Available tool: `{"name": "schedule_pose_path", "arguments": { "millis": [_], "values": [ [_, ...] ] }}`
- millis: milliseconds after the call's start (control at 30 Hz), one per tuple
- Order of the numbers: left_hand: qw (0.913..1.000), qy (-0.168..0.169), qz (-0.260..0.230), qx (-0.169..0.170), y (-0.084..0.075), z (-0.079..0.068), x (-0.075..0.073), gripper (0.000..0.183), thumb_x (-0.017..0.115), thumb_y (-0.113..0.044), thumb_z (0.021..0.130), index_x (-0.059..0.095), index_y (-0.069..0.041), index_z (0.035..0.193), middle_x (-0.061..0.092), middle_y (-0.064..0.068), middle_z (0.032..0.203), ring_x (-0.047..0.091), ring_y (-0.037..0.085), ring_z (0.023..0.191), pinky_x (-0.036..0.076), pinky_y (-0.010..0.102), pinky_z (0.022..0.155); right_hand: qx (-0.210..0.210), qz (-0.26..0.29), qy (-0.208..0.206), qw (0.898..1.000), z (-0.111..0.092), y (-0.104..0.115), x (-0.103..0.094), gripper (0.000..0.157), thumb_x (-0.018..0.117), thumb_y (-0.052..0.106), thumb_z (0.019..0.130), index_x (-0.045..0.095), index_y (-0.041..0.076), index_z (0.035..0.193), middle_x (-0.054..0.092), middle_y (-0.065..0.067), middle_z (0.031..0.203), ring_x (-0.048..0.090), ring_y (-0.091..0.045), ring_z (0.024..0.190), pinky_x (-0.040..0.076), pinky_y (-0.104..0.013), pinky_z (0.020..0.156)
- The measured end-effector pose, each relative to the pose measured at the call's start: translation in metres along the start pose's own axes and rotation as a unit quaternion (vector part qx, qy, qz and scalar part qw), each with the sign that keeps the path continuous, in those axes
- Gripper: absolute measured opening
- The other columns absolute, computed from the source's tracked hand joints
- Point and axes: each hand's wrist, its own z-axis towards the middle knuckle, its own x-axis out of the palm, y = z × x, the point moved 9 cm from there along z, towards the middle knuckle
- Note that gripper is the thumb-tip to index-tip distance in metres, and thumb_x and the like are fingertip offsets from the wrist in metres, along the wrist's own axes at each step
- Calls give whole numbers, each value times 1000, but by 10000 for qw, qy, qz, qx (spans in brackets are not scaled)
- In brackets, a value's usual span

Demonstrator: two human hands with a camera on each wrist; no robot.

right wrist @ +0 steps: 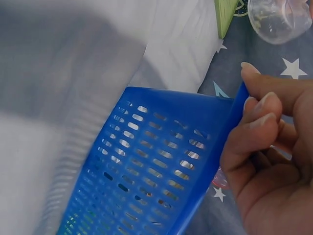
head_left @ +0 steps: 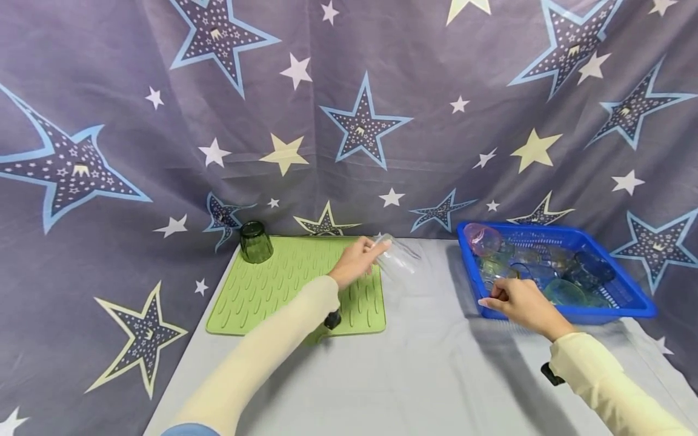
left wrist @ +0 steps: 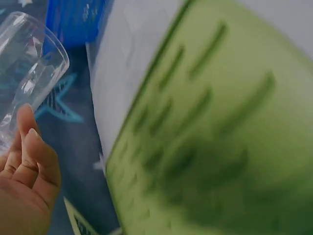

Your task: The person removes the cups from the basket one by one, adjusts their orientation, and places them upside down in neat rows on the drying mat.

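Observation:
My left hand (head_left: 357,261) holds a clear glass (head_left: 400,259) just past the right edge of a green drying mat (head_left: 297,290). The glass is tilted and off the table; in the left wrist view the clear glass (left wrist: 36,73) shows its open rim. A dark green glass (head_left: 256,243) stands on the mat's far left corner. At the near left of a blue basket (head_left: 635,306), my right hand (head_left: 520,303) pinches the rim between thumb and curled fingers. Up close, the basket (right wrist: 156,142) has slotted walls. Several see-through glasses lie inside, partly hidden by the hand.
Among the basket's contents are a pink cup (head_left: 482,240), a green-tinted one (head_left: 565,293) and a dark one (head_left: 591,268). A white cloth (head_left: 414,375) covers the table. Behind it hangs a grey curtain (head_left: 349,54) with stars.

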Motion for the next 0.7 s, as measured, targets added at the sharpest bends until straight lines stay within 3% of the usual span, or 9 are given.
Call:
{"name": "schedule_pose_path", "arguments": {
  "millis": [100,233,433,567,700],
  "values": [
    [9992,-270,286,-26,7,1,-26,69,59,-75,90,56,-12,117,67,6,100,67,30,74,57,49,71,-55,32,4,10000,1,1,0,23,80,25,92,63,17,79,58,10,66,50,-8,57,45,-31,57],
    [9970,-462,610,-75,17,2,-57,70,61,-75,89,56,-11,116,68,10,100,69,33,75,55,41,65,22,75,77,9999,-1,-2,1,23,80,26,92,63,16,80,60,7,67,51,-9,58,45,-31,57],
    [9886,-767,1291,-134,23,-4,-102,70,60,-77,89,56,-11,113,62,6,80,57,23,61,47,35,56,106,134,118,9998,-1,-2,1,24,80,27,92,63,16,79,60,5,67,49,-10,57,44,-30,57],
    [9801,-946,1729,-249,31,-10,-126,74,56,-80,88,55,-10,114,56,6,77,48,20,58,44,38,57,114,136,92,9998,0,-2,1,25,80,27,92,63,16,78,58,6,66,49,-10,57,43,-30,57],
    [9723,-1043,2054,-396,45,-15,-143,79,53,-82,88,54,-9,117,57,6,80,50,22,62,44,39,61,95,96,43,9999,1,-1,0,26,81,27,92,62,17,77,56,9,64,48,-10,57,42,-30,57]
  ]
}}
